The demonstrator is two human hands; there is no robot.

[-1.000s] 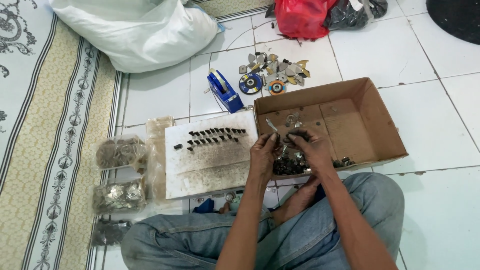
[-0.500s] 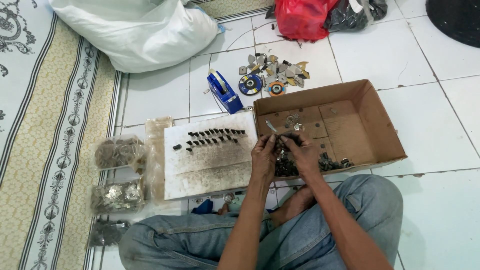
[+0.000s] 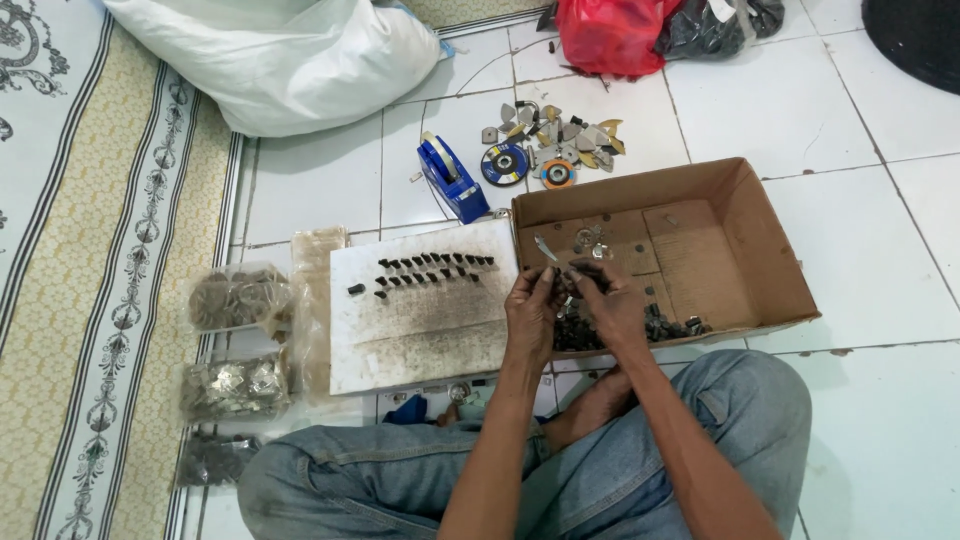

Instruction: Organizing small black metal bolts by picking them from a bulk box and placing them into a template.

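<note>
My left hand and my right hand meet over the near left corner of an open cardboard box. Together they pinch a small dark metal part between the fingertips. Below them, inside the box, lies a heap of similar dark parts. Left of the box lies a white board carrying rows of small dark pieces.
A blue tape dispenser, two round discs and loose metal scraps lie on the tiles beyond the box. Clear bags of small parts sit left of the board. A white sack and a red bag lie at the back. A patterned rug covers the left.
Both hands have lifted slightly from the heap and drawn together, fingertips now working a small part between them. The view has shifted a little.
</note>
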